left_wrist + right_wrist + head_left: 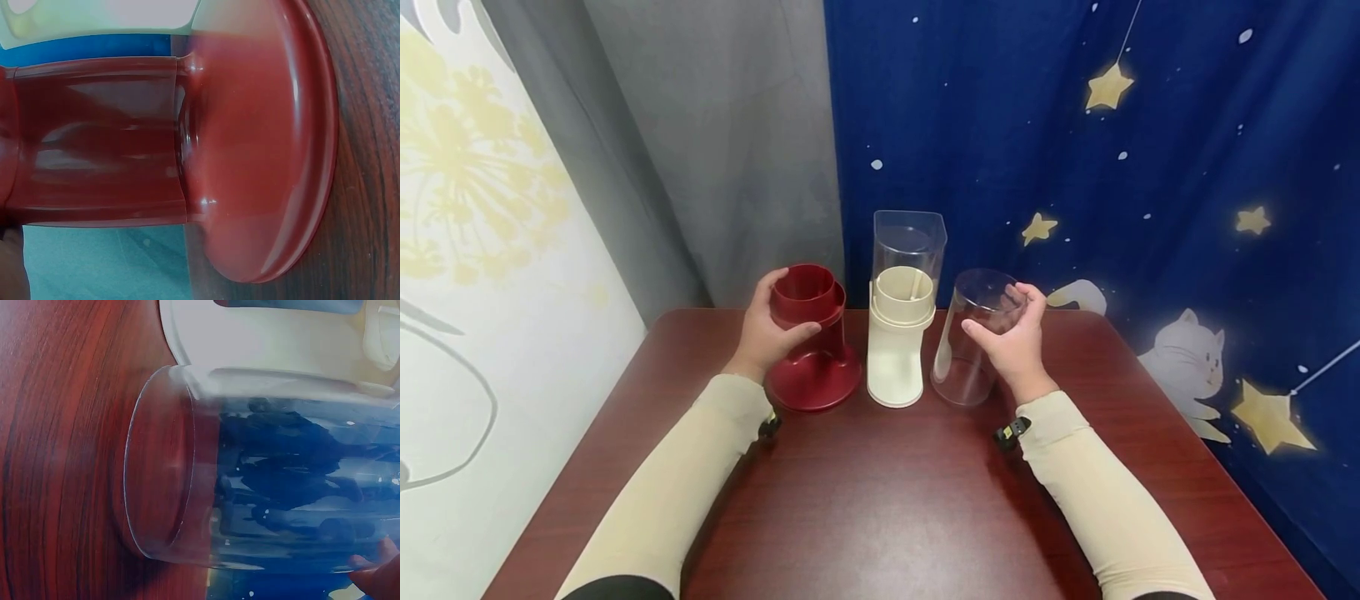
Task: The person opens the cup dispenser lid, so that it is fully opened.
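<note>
At the left of the table stands a glossy red stand [816, 379] with a round base and a cup-like ring on top; its column [100, 144] fills the left wrist view. My left hand [760, 333] grips the ring, thumb in front and fingers at the far side. A clear plastic cylinder [964, 367] is at the right, its lower rim [127, 469] by the tabletop in the right wrist view; whether it touches, I cannot tell. My right hand [1018, 350] holds it near the top between thumb and fingers.
Between the hands stands a cream stand [895, 367] of similar shape, with a clear squarish container [910, 233] behind its ring. All this is on a dark red-brown wooden table [865, 500]. Behind hang a grey curtain [722, 150] and a blue star-patterned one [970, 108].
</note>
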`<action>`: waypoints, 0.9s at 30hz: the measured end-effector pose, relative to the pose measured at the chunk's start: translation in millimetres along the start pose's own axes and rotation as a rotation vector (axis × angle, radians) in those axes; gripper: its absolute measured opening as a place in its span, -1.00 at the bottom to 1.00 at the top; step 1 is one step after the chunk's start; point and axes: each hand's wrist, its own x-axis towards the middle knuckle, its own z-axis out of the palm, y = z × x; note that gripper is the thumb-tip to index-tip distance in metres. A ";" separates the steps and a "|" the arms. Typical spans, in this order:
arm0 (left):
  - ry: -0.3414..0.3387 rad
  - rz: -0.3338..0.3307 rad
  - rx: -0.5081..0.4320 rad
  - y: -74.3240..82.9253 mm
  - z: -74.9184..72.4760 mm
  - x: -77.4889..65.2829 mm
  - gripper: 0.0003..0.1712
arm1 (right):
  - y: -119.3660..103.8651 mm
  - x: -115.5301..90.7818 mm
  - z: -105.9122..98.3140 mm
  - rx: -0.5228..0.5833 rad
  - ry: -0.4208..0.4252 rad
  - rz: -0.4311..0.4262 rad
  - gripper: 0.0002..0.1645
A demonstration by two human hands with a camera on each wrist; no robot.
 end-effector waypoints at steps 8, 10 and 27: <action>-0.004 -0.005 -0.004 -0.4 0.8 1.1 0.12 | 5.6 2.6 -3.4 -0.162 0.005 0.032 0.22; -0.002 -0.007 0.001 -1.0 0.6 1.1 0.12 | 4.6 1.8 -3.5 -0.217 -0.004 0.055 0.25; -0.030 0.009 0.073 -25.6 -6.6 11.5 0.24 | -83.6 7.7 7.0 -0.400 -0.051 -0.049 0.29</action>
